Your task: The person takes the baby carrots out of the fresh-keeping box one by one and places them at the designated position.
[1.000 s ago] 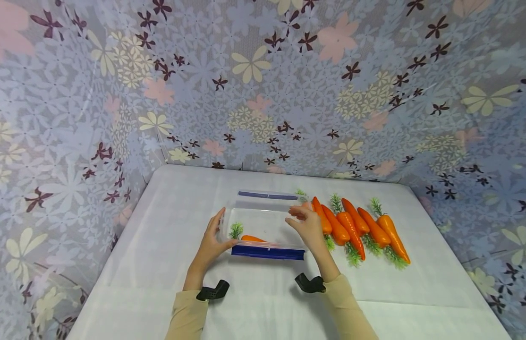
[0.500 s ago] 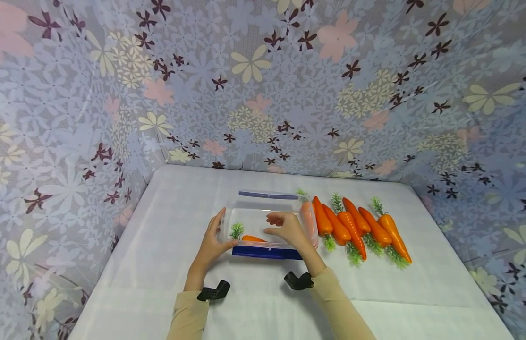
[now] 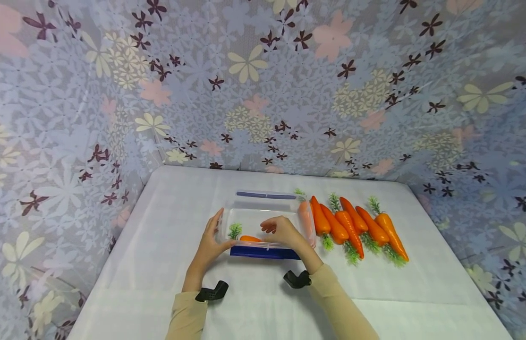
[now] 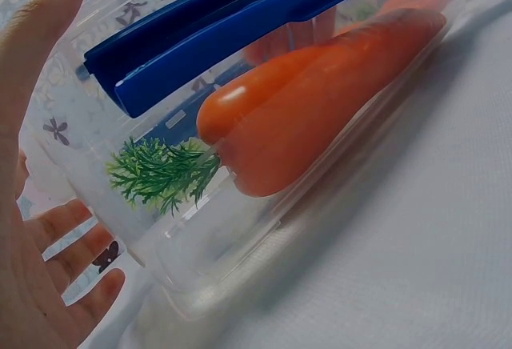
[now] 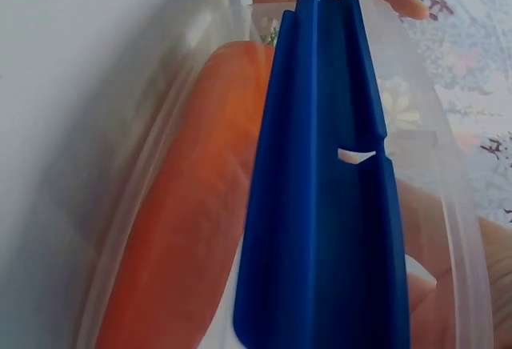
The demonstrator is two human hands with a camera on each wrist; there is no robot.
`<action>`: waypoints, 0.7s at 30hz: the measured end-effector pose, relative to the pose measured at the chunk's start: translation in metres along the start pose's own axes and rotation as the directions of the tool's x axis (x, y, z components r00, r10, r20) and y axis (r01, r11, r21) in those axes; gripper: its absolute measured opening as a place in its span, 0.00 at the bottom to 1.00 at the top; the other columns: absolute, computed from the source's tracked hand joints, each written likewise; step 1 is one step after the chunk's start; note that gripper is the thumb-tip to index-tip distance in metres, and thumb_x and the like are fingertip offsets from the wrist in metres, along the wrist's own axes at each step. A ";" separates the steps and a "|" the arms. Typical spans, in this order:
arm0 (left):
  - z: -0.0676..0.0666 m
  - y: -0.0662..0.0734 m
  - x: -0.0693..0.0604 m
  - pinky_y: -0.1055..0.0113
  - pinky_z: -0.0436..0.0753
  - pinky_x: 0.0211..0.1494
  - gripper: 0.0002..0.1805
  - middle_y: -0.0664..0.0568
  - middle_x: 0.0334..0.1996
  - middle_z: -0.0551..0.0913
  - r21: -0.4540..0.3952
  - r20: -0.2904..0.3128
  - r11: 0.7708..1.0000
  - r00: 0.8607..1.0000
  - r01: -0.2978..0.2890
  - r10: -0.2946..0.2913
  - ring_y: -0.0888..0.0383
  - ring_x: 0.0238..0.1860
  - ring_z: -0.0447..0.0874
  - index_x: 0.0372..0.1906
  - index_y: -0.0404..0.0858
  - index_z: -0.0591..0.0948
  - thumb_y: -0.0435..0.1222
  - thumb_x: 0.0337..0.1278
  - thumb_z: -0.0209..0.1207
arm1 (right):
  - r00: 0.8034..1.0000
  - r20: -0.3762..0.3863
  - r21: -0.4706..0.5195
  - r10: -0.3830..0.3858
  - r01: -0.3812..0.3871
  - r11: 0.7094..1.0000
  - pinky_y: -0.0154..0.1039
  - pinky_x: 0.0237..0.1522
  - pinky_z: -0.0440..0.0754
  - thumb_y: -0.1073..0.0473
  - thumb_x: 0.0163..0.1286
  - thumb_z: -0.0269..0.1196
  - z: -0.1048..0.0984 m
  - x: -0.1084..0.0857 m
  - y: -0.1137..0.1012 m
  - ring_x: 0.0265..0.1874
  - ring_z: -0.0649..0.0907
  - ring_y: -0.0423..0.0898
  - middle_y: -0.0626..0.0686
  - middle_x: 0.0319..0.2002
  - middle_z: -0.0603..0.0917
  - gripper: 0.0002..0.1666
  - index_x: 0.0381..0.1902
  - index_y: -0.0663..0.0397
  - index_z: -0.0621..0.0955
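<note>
A clear plastic container (image 3: pixel 263 204) with blue latch flaps (image 3: pixel 265 252) stands on the white-covered table. An orange carrot with a green frilly top (image 3: pixel 249 239) lies along its front wall, seen through the plastic in the left wrist view (image 4: pixel 296 125). My left hand (image 3: pixel 209 243) grips the container's left end, its thumb at the front corner. My right hand (image 3: pixel 283 232) reaches over the front rim into the container, fingers loosely bent beside the carrot's right part. Nothing shows between those fingers. In the right wrist view the blue flap (image 5: pixel 320 205) hides part of the carrot (image 5: pixel 192 189).
Several more carrots (image 3: pixel 348 227) lie in a row right of the container, tops pointing alternate ways. The closest one sits against the container's right wall. A flower-patterned cloth (image 3: pixel 246 104) hangs behind the table (image 3: pixel 173 208).
My right hand has moved left from the container's right end into its middle, then lower, close to the carrot. My left hand has stayed on the left end.
</note>
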State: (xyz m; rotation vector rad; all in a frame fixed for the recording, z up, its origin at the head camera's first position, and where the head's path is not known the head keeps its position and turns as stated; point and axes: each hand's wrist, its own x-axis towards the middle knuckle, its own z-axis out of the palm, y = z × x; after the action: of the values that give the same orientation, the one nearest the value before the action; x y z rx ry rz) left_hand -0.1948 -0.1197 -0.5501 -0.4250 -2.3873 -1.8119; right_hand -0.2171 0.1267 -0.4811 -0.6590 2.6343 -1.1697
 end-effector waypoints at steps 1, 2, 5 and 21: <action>0.000 0.000 0.000 0.38 0.62 0.67 0.53 0.36 0.70 0.60 0.001 -0.001 1.000 1.000 -0.003 0.003 0.38 0.67 0.62 0.75 0.46 0.53 0.41 0.43 0.70 | 1.000 0.013 -0.002 0.012 -0.012 1.000 0.47 0.45 0.84 0.67 0.53 0.70 0.000 0.000 0.000 0.38 0.85 0.57 0.65 0.39 0.86 0.22 0.47 0.72 0.81; 0.000 -0.001 0.000 0.38 0.62 0.67 0.53 0.36 0.70 0.59 -0.002 -0.001 1.000 1.000 -0.005 0.005 0.38 0.66 0.61 0.75 0.46 0.53 0.41 0.43 0.70 | 0.999 0.028 -0.001 0.024 -0.024 1.000 0.45 0.45 0.84 0.67 0.54 0.69 0.000 0.001 0.001 0.38 0.85 0.56 0.65 0.39 0.86 0.21 0.46 0.72 0.81; 0.000 -0.002 0.000 0.38 0.63 0.67 0.53 0.36 0.70 0.60 0.004 0.000 1.000 1.000 -0.012 0.012 0.38 0.66 0.62 0.75 0.48 0.53 0.41 0.44 0.70 | 0.994 0.083 0.012 0.065 -0.066 0.998 0.41 0.43 0.85 0.68 0.56 0.66 0.000 0.002 0.001 0.37 0.86 0.54 0.65 0.38 0.86 0.18 0.45 0.72 0.82; -0.001 -0.002 0.000 0.38 0.62 0.67 0.54 0.35 0.69 0.59 0.007 0.012 1.000 1.000 -0.014 0.014 0.37 0.67 0.61 0.75 0.45 0.52 0.40 0.43 0.70 | 0.967 0.219 0.027 0.134 -0.143 0.989 0.35 0.41 0.83 0.69 0.55 0.64 -0.001 0.007 0.007 0.36 0.86 0.48 0.65 0.37 0.87 0.17 0.43 0.71 0.83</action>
State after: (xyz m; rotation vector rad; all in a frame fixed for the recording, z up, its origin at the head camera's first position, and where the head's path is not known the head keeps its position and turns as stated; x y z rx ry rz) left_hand -0.1953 -0.1211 -0.5514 -0.4521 -2.3913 -1.8001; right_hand -0.2257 0.1284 -0.4857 -0.5504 2.4236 -1.0479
